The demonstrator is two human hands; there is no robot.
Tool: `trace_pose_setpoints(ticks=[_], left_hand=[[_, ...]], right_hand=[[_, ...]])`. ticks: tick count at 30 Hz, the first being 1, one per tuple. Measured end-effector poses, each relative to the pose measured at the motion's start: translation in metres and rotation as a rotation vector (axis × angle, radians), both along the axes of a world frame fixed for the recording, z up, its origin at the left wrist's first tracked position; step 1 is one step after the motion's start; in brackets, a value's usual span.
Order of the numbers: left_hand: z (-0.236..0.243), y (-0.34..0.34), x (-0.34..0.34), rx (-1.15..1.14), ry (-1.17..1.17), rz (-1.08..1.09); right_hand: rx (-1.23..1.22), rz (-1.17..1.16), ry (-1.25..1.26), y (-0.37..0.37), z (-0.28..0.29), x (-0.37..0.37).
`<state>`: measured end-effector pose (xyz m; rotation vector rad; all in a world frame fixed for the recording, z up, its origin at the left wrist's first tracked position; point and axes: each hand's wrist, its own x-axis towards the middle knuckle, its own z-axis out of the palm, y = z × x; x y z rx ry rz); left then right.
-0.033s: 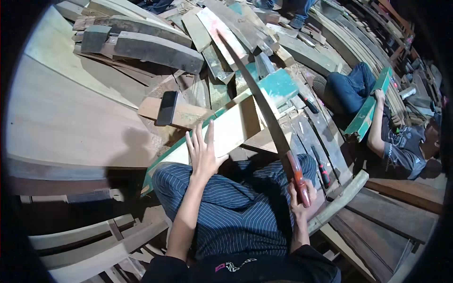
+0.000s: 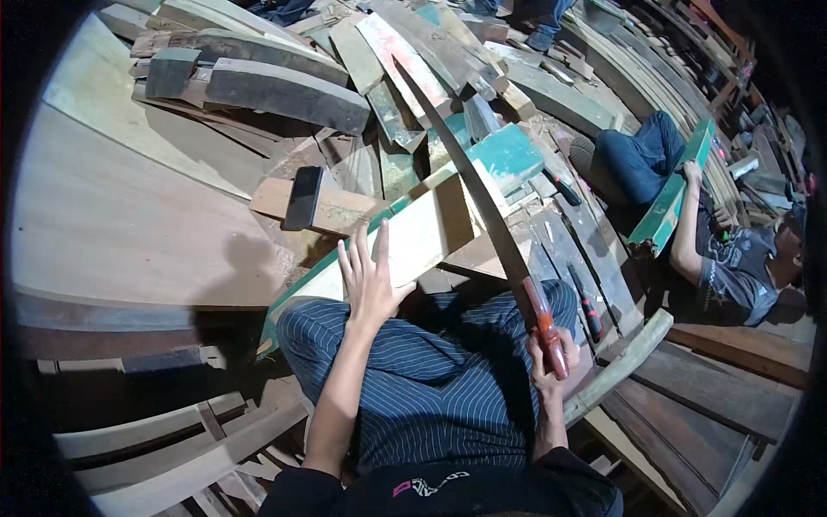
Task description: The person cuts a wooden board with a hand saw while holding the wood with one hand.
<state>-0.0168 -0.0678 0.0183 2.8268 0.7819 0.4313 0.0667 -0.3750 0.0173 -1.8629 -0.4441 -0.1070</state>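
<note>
My right hand [image 2: 551,358] is wrapped round the reddish-brown handle of a long handsaw [image 2: 482,194]. Its dark blade slants up and away to the left, crossing over a plank [image 2: 418,237] near that plank's green-painted far end. Pale bare wood covers most of the plank's upper side, with green along its edge. The near end lies by my left knee. My left hand [image 2: 370,280] rests on the pale wood, fingers spread, holding nothing. Whether the saw teeth are in the wood cannot be made out.
A black phone [image 2: 303,198] lies on a wood block beyond my left hand. Two screwdriver-like tools [image 2: 591,319] lie right of the saw. Another person [image 2: 732,258] holds a green board [image 2: 676,194] at the right. Stacked timber [image 2: 289,93] and a broad panel [image 2: 129,207] stand around.
</note>
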Motion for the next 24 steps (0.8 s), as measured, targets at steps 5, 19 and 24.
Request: trace_pose_setpoints(ticks=[5,19,24], left_hand=[[-0.003,-0.001,0.004,0.007,0.008,-0.011],[-0.002,-0.001,0.011,0.043,0.014,0.018],[0.005,-0.005,0.033,0.028,-0.055,-0.067]], right_hand=[[-0.22,0.108,-0.417,-0.005,0.0,0.006],[-0.271,0.079,-0.285,0.005,0.056,0.018],[-0.192,0.085,-0.183,-0.007,0.054,0.018]])
